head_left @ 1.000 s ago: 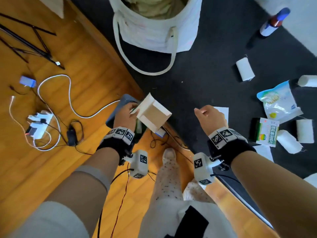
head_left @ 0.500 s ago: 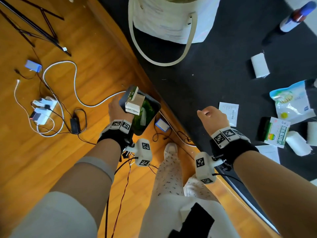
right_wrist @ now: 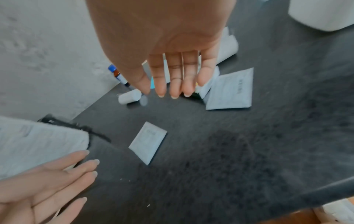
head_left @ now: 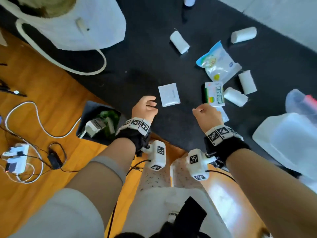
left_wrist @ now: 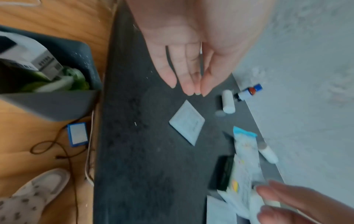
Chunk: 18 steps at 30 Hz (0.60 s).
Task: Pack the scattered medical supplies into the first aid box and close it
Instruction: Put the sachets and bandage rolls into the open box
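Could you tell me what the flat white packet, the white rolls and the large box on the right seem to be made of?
Flat white packet: probably matte paper or foil-paper, thin with crisp sealed edges and faint print.
White rolls: likely woven gauze or cotton, soft matte, loose threads at the ends.
Large box: seemingly translucent plastic, smooth and cloudy with rounded corners.

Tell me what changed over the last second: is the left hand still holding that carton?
No. The left hand dropped the carton into the dark bin and swung right over the mat, now empty beside the white sachet. The right hand stayed empty, hovering near the green box. The gauze rolls and pouch lie as before.
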{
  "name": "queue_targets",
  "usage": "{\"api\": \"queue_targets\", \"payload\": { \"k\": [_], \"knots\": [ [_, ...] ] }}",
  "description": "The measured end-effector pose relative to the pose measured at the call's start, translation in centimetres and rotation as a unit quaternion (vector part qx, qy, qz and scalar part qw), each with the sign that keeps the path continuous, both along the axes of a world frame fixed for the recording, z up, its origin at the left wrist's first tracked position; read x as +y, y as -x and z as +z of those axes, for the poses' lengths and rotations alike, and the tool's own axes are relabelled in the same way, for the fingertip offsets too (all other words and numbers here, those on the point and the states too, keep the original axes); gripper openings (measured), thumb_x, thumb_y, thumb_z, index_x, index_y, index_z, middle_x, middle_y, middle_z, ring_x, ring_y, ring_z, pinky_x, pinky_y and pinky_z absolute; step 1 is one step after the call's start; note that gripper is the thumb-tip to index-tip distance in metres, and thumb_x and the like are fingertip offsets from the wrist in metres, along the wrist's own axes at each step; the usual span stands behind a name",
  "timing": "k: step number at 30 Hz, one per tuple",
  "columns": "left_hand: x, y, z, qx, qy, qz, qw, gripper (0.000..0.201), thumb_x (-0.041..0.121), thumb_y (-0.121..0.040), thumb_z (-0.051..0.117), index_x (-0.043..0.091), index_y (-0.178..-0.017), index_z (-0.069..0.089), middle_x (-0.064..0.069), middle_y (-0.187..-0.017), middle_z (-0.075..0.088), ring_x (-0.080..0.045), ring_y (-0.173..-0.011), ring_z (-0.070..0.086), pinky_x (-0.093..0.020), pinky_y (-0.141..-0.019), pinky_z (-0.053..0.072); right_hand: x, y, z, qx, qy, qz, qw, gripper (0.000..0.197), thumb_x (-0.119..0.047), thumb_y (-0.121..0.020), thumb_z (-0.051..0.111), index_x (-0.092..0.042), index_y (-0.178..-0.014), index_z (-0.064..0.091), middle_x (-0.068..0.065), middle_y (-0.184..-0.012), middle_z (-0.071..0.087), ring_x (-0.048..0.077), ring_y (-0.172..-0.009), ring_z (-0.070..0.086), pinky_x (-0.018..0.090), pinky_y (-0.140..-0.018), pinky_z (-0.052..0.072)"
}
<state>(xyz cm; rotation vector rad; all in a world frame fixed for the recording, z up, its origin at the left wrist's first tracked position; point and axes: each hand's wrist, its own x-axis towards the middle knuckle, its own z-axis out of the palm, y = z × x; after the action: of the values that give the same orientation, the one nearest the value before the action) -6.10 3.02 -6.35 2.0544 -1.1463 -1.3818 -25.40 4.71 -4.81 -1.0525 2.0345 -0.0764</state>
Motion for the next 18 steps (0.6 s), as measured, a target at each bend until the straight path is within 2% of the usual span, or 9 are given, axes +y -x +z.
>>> {"api": "queue_targets", "payload": {
  "k": [2, 4, 8, 11, 13, 15, 18],
  "knots": [
    [0.7, 3.1, -0.3, -0.004, -0.005, -0.029, 1.000, 0.038, -0.003, -0.075, 0.059, 0.012, -0.109, 0.061, 0.000, -0.092, 0.063, -0.018, -0.088, 0.064, -0.019, -0.080, 0.046, 1.2, 2.8, -0.2, -0.001, -0.003, -0.031, 1.000, 0.022, -0.033, -0.087, 0.051, -0.019, -0.099, 0.063, 0.011, -0.112, 0.067, 0.033, -0.106, 0.057, 0.032, -0.084, 0.040],
    [1.5, 5.9, -0.8, 0.000, -0.009, -0.051, 0.999, 0.036, -0.003, -0.076, 0.059, 0.011, -0.109, 0.061, -0.001, -0.095, 0.063, -0.022, -0.097, 0.064, -0.025, -0.087, 0.048, 2.5, 5.6, -0.6, -0.007, -0.005, -0.061, 0.998, 0.016, -0.034, -0.085, 0.051, -0.023, -0.092, 0.061, 0.008, -0.110, 0.067, 0.030, -0.099, 0.058, 0.029, -0.079, 0.039],
    [2.3, 9.9, -1.4, -0.006, 0.001, -0.100, 0.995, 0.036, -0.002, -0.077, 0.059, 0.012, -0.110, 0.061, -0.003, -0.099, 0.063, -0.020, -0.094, 0.062, -0.017, -0.079, 0.048, 4.3, 10.0, -1.7, -0.014, -0.007, -0.089, 0.996, 0.018, -0.037, -0.084, 0.051, -0.026, -0.095, 0.060, 0.006, -0.110, 0.067, 0.029, -0.101, 0.060, 0.029, -0.078, 0.040],
    [1.4, 11.6, -1.8, -0.013, 0.027, -0.130, 0.991, 0.037, 0.000, -0.079, 0.061, 0.011, -0.114, 0.059, -0.006, -0.106, 0.062, -0.014, -0.093, 0.058, -0.022, -0.086, 0.047, 4.6, 12.1, -2.9, -0.026, 0.003, -0.106, 0.994, 0.021, -0.033, -0.084, 0.054, -0.023, -0.102, 0.059, 0.003, -0.108, 0.066, 0.022, -0.092, 0.058, 0.028, -0.077, 0.041],
    [-0.2, 11.8, -2.8, -0.058, 0.066, -0.148, 0.985, 0.036, 0.008, -0.082, 0.061, 0.012, -0.118, 0.057, -0.006, -0.119, 0.060, -0.014, -0.102, 0.056, -0.017, -0.086, 0.040, 4.3, 12.7, -4.4, -0.037, 0.018, -0.110, 0.993, 0.028, -0.030, -0.083, 0.059, -0.019, -0.109, 0.056, 0.003, -0.110, 0.063, 0.016, -0.086, 0.052, 0.026, -0.074, 0.037],
    [-2.0, 11.1, -4.1, -0.108, 0.091, -0.167, 0.976, 0.033, 0.015, -0.087, 0.056, 0.012, -0.120, 0.057, -0.006, -0.127, 0.058, -0.018, -0.115, 0.054, -0.019, -0.093, 0.037, 3.9, 12.6, -6.1, -0.035, 0.031, -0.111, 0.993, 0.038, -0.029, -0.082, 0.063, -0.017, -0.116, 0.051, 0.007, -0.119, 0.054, 0.016, -0.092, 0.052, 0.026, -0.075, 0.038],
    [-5.2, 9.4, -6.5, -0.207, 0.086, -0.210, 0.952, 0.039, 0.018, -0.087, 0.057, 0.016, -0.126, 0.054, -0.005, -0.134, 0.053, -0.024, -0.125, 0.047, -0.029, -0.104, 0.032, 3.3, 11.8, -8.1, -0.022, 0.032, -0.125, 0.991, 0.057, -0.035, -0.077, 0.070, -0.018, -0.125, 0.043, 0.007, -0.130, 0.040, 0.022, -0.113, 0.050, 0.032, -0.087, 0.043]
  ]
}}
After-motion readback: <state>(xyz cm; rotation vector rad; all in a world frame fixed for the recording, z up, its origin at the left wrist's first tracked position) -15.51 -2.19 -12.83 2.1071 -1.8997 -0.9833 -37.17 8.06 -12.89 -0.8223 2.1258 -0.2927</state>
